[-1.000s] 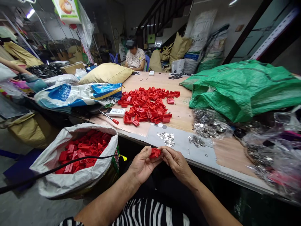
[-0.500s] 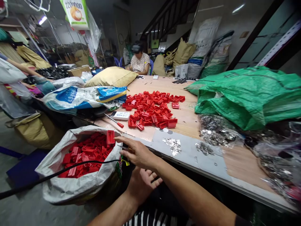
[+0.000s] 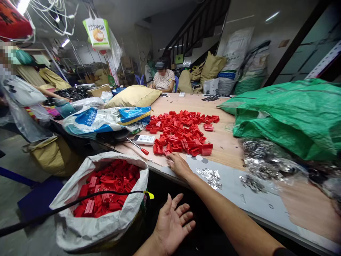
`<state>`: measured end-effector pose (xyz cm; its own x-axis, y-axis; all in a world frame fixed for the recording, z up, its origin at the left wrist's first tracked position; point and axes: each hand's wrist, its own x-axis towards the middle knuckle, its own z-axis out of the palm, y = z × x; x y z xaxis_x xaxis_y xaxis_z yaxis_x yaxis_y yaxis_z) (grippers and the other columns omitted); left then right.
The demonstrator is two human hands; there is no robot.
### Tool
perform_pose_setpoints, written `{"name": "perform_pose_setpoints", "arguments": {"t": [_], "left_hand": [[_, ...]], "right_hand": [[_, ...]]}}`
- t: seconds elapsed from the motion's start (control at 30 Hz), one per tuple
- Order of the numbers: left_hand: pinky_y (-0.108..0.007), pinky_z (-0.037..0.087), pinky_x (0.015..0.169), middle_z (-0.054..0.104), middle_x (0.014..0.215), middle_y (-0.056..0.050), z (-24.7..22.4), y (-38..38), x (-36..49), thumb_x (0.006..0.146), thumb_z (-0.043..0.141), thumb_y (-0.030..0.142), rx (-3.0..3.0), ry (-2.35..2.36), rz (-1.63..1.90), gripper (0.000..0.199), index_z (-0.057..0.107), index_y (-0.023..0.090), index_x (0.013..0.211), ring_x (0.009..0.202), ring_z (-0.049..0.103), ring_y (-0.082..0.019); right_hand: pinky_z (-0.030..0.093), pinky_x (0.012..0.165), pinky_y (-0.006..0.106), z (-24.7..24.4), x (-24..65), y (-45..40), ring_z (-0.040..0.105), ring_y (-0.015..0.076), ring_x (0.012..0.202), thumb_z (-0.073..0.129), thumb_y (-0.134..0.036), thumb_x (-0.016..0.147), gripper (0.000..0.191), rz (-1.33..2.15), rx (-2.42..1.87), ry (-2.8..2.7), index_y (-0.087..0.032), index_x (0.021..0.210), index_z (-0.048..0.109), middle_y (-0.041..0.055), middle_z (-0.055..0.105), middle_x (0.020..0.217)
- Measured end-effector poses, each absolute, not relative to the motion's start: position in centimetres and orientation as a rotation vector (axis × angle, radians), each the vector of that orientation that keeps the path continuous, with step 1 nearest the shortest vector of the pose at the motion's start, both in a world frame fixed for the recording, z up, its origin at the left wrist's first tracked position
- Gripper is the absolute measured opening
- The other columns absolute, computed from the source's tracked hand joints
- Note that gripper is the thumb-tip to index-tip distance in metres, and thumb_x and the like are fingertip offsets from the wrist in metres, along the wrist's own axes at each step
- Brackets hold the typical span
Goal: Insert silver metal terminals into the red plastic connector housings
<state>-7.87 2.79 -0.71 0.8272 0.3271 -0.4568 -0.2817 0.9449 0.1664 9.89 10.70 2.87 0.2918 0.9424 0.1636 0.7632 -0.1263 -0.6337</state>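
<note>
L hand (image 3: 174,222) was wide open, palm up, beside counter's (image 3: 226,151) front edge. R hand (image 3: 180,165) was partly curled over that edge, nr red parts (image 3: 181,140); grip not clear.

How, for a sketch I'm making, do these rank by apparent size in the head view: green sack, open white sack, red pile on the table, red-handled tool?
1. Green sack, open white sack: too alike to rank; the white one is nearer.
2. Red pile
3. Red-handled tool

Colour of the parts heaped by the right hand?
Red: the heaped parts by the right hand, clearest in the head view.
</note>
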Motion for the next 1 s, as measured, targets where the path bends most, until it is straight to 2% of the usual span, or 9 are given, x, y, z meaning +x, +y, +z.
{"name": "perform_pose_setpoints", "arguments": {"t": [0.17,0.33,0.5,0.63,0.7,0.8,0.9,1.0], "left_hand": [[-0.036,0.047,0.077,0.068,0.088,-0.006,-1.0,2.8,-8.1,0.082,0.057,0.057,0.112,0.54,0.343,0.055,0.051,0.02,0.122,0.076,0.066,-0.019],[-0.034,0.049,0.073,0.067,0.086,-0.005,-1.1,2.8,-8.0,0.082,0.06,0.052,0.166,0.591,0.375,0.051,0.052,0.019,0.12,0.073,0.065,-0.017],[-0.034,0.052,0.072,0.068,0.096,-0.007,-0.8,2.8,-7.9,0.084,0.057,0.054,0.211,0.546,0.378,0.049,0.055,0.018,0.117,0.079,0.066,-0.018],[-0.028,0.052,0.07,0.068,0.09,-0.005,-0.8,1.8,-8.0,0.084,0.064,0.037,0.34,0.573,0.322,0.034,0.059,0.017,0.111,0.073,0.065,-0.014],[-0.027,0.052,0.07,0.068,0.085,-0.004,-0.8,1.1,-8.0,0.082,0.067,0.029,0.425,0.573,0.279,0.028,0.06,0.016,0.106,0.068,0.065,-0.012],[-0.028,0.053,0.072,0.068,0.088,-0.006,-0.5,0.4,-8.1,0.081,0.068,0.024,0.479,0.535,0.223,0.023,0.06,0.015,0.101,0.072,0.066,-0.013],[-0.029,0.054,0.073,0.069,0.091,-0.008,-0.1,0.4,-8.1,0.082,0.067,0.02,0.476,0.537,0.224,0.026,0.058,0.015,0.105,0.075,0.067,-0.014],[-0.032,0.055,0.075,0.07,0.094,-0.009,0.3,0.8,-8.2,0.084,0.064,0.02,0.446,0.557,0.217,0.031,0.056,0.014,0.113,0.077,0.067,-0.015]], "right_hand": [[0.044,0.086,0.03,3.4,9.7,10.3,0.059,0.0176,0.094,0.056,-0.011,0.085,0.018,0.354,-1.886,-1.572,-0.017,0.099,0.066,0.0073,0.062,0.102],[0.044,0.083,0.029,5.0,8.7,5.5,0.059,0.017,0.091,0.052,-0.013,0.088,0.015,0.335,-1.779,-1.514,-0.019,0.096,0.064,0.0049,0.064,0.097],[0.045,0.075,0.026,6.1,6.9,-2.3,0.059,0.015,0.083,0.05,-0.011,0.087,0.017,0.611,-1.638,-1.549,-0.022,0.09,0.063,0.0018,0.063,0.092],[0.045,0.078,0.026,6.1,5.6,-7.4,0.058,0.0152,0.085,0.049,-0.007,0.084,0.021,0.763,-1.595,-1.547,-0.022,0.091,0.063,0.0016,0.062,0.092],[0.046,0.076,0.026,5.9,5.4,-9.0,0.058,0.0155,0.082,0.05,-0.01,0.084,0.018,0.799,-1.622,-1.498,-0.022,0.09,0.063,0.0018,0.062,0.09],[0.047,0.074,0.026,5.3,6.3,-10.5,0.059,0.0161,0.081,0.053,-0.018,0.087,0.011,0.882,-1.623,-1.359,-0.021,0.093,0.062,0.0018,0.064,0.089],[0.047,0.074,0.028,4.5,8.8,-11.1,0.061,0.018,0.084,0.054,-0.031,0.088,0.015,0.788,-1.706,-1.194,-0.02,0.097,0.06,0.0025,0.066,0.091],[0.047,0.073,0.031,3.7,11.7,-11.2,0.061,0.0195,0.08,0.051,-0.035,0.088,0.019,0.493,-1.985,-1.098,-0.021,0.095,0.061,0.0038,0.068,0.091]]}}
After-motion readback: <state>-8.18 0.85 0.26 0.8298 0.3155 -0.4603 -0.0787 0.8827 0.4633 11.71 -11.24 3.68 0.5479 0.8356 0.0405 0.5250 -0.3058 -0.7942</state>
